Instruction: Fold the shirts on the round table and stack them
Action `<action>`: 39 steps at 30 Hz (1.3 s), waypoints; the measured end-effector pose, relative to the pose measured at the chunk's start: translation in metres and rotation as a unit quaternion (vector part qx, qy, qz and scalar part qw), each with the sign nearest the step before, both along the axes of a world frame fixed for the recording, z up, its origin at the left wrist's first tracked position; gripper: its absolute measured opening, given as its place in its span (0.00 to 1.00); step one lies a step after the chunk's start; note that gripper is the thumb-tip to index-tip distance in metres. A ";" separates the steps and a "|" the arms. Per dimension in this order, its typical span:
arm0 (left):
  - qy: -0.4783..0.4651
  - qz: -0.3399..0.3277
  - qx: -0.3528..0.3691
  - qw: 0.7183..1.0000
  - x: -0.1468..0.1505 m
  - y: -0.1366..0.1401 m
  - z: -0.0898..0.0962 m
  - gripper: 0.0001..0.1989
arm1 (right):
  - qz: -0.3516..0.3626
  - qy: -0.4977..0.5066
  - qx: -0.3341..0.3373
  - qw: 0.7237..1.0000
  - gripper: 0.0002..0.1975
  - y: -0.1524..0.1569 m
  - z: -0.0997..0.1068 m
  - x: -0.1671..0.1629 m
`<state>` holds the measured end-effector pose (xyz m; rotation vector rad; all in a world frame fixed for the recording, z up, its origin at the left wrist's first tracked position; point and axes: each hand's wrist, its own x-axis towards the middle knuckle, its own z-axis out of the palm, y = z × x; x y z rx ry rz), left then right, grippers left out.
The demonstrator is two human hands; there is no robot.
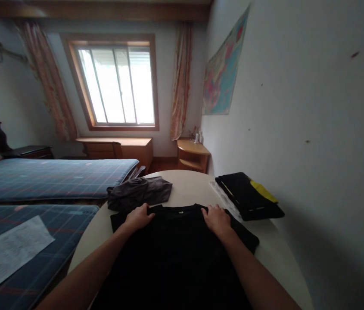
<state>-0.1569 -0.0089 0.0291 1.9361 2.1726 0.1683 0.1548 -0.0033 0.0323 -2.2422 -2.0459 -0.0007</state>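
Note:
A black T-shirt (pixel 175 254) lies spread over the round cream table (pixel 185 189), its neckline on the far side and its lower part running off the bottom of the view. At the shoulder left of the collar, my left hand (pixel 139 217) grips the cloth, thumb towards the neck. My right hand (pixel 217 218) is closed on the opposite shoulder in the same way. Just beyond my left hand sits a crumpled dark grey garment (pixel 143 191). Past my right hand is a folded stack of black clothes (pixel 246 196) with a yellow patch, partly on clear plastic.
A white wall (pixel 298 129) runs close along the right. To the left are beds with blue plaid mattresses (pixel 55 178), one bearing a printed sheet of paper (pixel 14 254). A wooden desk (pixel 130 148) and a corner shelf (pixel 193 148) stand by the window.

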 end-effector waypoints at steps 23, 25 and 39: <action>-0.010 -0.283 0.296 0.912 0.071 -0.033 -0.011 0.07 | 0.400 0.252 0.160 0.867 0.16 -0.014 -0.028 -0.052; -0.033 -0.281 0.277 0.918 0.066 -0.032 -0.008 0.06 | 0.379 0.257 0.156 0.875 0.08 -0.011 -0.028 -0.049; 0.023 -0.185 0.237 0.954 0.018 -0.027 0.009 0.11 | 0.357 0.304 0.136 0.873 0.01 -0.004 -0.030 -0.042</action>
